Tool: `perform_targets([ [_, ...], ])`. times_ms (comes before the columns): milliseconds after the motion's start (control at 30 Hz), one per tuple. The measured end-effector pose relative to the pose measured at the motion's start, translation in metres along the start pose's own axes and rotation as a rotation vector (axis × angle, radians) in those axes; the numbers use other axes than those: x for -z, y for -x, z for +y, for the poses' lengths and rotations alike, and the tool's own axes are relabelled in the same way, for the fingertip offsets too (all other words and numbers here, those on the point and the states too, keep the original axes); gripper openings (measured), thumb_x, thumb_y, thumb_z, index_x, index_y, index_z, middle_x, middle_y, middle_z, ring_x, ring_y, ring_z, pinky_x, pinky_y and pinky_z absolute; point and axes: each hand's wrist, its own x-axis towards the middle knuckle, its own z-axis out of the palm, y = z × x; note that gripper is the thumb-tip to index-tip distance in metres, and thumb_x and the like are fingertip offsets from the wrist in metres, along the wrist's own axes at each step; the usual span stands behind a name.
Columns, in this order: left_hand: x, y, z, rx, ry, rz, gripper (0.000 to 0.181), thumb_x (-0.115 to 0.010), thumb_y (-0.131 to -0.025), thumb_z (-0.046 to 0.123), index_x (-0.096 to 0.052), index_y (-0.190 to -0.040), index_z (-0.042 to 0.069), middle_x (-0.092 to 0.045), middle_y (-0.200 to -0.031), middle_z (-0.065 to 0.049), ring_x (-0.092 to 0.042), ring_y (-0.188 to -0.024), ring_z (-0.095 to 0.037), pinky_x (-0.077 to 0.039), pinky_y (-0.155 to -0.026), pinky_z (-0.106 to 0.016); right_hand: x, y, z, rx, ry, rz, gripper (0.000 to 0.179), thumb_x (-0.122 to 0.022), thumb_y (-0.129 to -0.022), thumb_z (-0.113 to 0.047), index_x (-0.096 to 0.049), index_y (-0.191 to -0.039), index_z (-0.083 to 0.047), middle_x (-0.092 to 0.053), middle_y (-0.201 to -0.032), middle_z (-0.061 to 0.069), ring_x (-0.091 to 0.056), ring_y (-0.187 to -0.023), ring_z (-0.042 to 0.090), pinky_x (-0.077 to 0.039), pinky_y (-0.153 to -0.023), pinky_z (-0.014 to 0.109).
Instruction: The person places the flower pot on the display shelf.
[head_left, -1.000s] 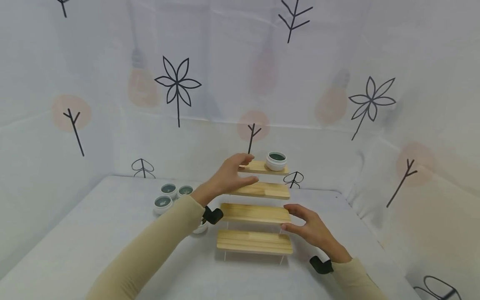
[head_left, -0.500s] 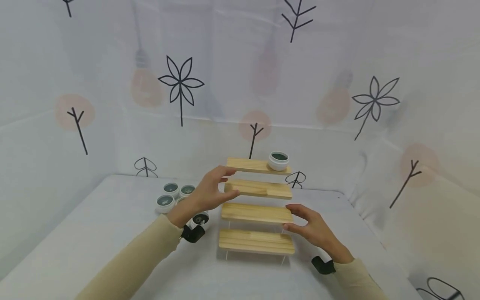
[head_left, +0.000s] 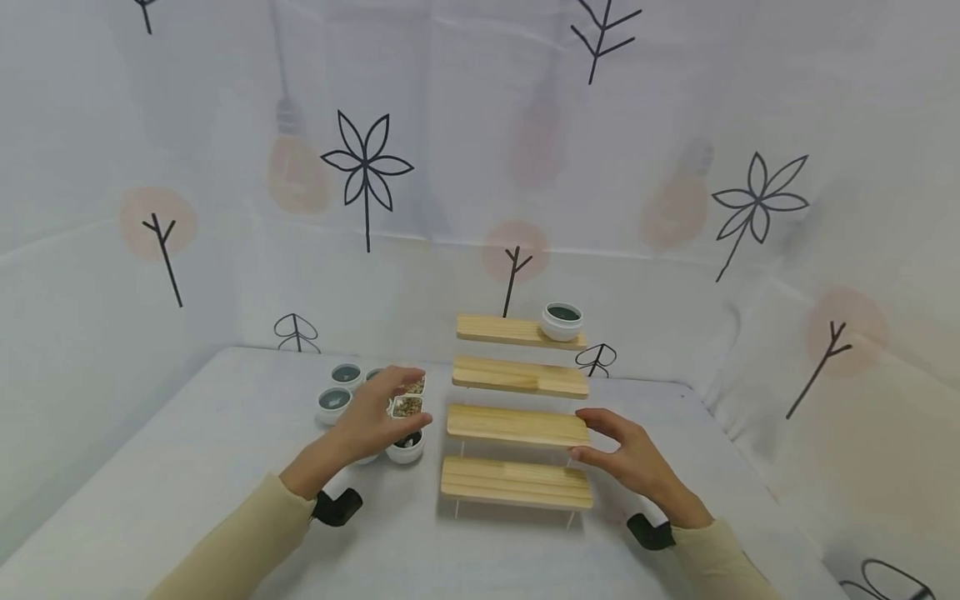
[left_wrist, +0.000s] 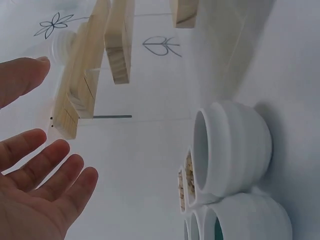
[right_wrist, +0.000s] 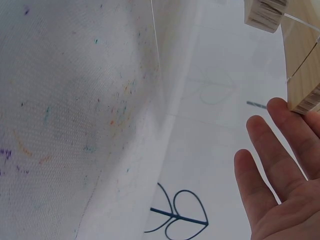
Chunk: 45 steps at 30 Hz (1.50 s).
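A stepped wooden stand with light planks (head_left: 517, 425) sits mid-table. One small white pot (head_left: 562, 322) with a dark green inside stands on the right end of its top plank. My left hand (head_left: 367, 421) is held open, thumb and fingers apart, over a cluster of white pots (head_left: 334, 400) left of the stand, and holds nothing. It partly hides the cluster in the head view. In the left wrist view, a ribbed white pot (left_wrist: 232, 150) lies beside that hand. My right hand (head_left: 633, 458) touches the right end of the third plank down with extended fingers (right_wrist: 272, 150).
Two square white dishes (head_left: 407, 406) with beige grainy contents are among the pots. A white cloth covers the table (head_left: 405, 550). Printed white curtains (head_left: 450, 192) stand behind and on both sides. Black straps (head_left: 337, 507) are on both wrists.
My left hand has moved from beside the top planks down and left to the pot cluster. My right hand stays at the plank's end. The top pot keeps its place.
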Motion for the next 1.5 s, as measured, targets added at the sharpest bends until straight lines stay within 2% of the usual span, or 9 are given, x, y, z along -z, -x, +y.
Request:
perform_targets([
  [133,0.003,0.012,-0.008,0.012,-0.029,0.009,0.057,-0.078,-0.081,0.025,-0.055,-0.128,0.005,-0.059,-0.123,-0.013,-0.056,-0.114,-0.029,-0.052,-0.089,-0.044,0.0,0.002,0.0,-0.006,-0.001,-0.001,0.059,-0.079,-0.077,-0.038,-0.057,-0.128,-0.014,-0.061,-0.123,0.006,-0.055,-0.117,0.034,-0.044,-0.096,0.056],
  [400,0.011,0.033,-0.021,0.142,-0.059,0.011,0.064,-0.077,-0.081,0.028,-0.05,-0.132,0.001,-0.056,-0.129,-0.015,-0.059,-0.109,-0.036,-0.051,-0.09,-0.049,0.0,0.003,0.002,-0.012,0.006,0.004,0.058,-0.078,-0.078,-0.04,-0.058,-0.127,-0.017,-0.062,-0.123,0.005,-0.055,-0.117,0.034,-0.044,-0.096,0.058],
  [533,0.015,0.04,-0.028,0.177,-0.09,0.013,0.064,-0.078,-0.08,0.026,-0.05,-0.132,0.003,-0.057,-0.128,-0.014,-0.057,-0.113,-0.032,-0.051,-0.091,-0.043,0.001,0.002,0.002,0.005,-0.002,0.006,0.059,-0.078,-0.078,-0.038,-0.057,-0.128,-0.015,-0.061,-0.123,0.006,-0.055,-0.116,0.034,-0.044,-0.096,0.057],
  [633,0.017,0.043,-0.033,0.188,-0.1,0.01,0.063,-0.079,-0.079,0.024,-0.051,-0.131,0.003,-0.056,-0.128,-0.013,-0.055,-0.116,-0.029,-0.051,-0.093,-0.039,0.002,0.002,0.001,0.007,-0.004,0.01,0.06,-0.079,-0.078,-0.037,-0.057,-0.128,-0.012,-0.061,-0.124,0.007,-0.055,-0.116,0.036,-0.044,-0.095,0.057],
  [833,0.016,0.046,-0.042,0.197,-0.114,0.003,0.063,-0.079,-0.078,0.024,-0.051,-0.13,0.001,-0.057,-0.127,-0.015,-0.055,-0.115,-0.031,-0.05,-0.093,-0.046,0.004,0.002,0.0,-0.005,0.009,0.011,0.062,-0.079,-0.077,-0.038,-0.057,-0.129,-0.011,-0.061,-0.124,0.008,-0.055,-0.117,0.037,-0.044,-0.095,0.058],
  [1200,0.014,0.055,-0.05,0.325,-0.141,-0.06,0.067,-0.078,-0.079,0.029,-0.05,-0.133,0.001,-0.055,-0.129,-0.017,-0.056,-0.113,-0.035,-0.048,-0.095,-0.048,0.002,0.003,0.002,-0.013,0.02,0.003,0.058,-0.077,-0.079,-0.04,-0.058,-0.127,-0.014,-0.062,-0.122,0.006,-0.055,-0.116,0.035,-0.044,-0.095,0.058],
  [1500,0.013,0.059,-0.056,0.349,-0.16,-0.072,0.066,-0.079,-0.078,0.028,-0.052,-0.13,0.0,-0.056,-0.125,-0.019,-0.058,-0.108,-0.035,-0.05,-0.09,-0.047,0.0,0.002,0.0,0.002,0.018,0.008,0.059,-0.078,-0.078,-0.04,-0.058,-0.127,-0.015,-0.062,-0.123,0.005,-0.055,-0.116,0.034,-0.045,-0.096,0.056],
])
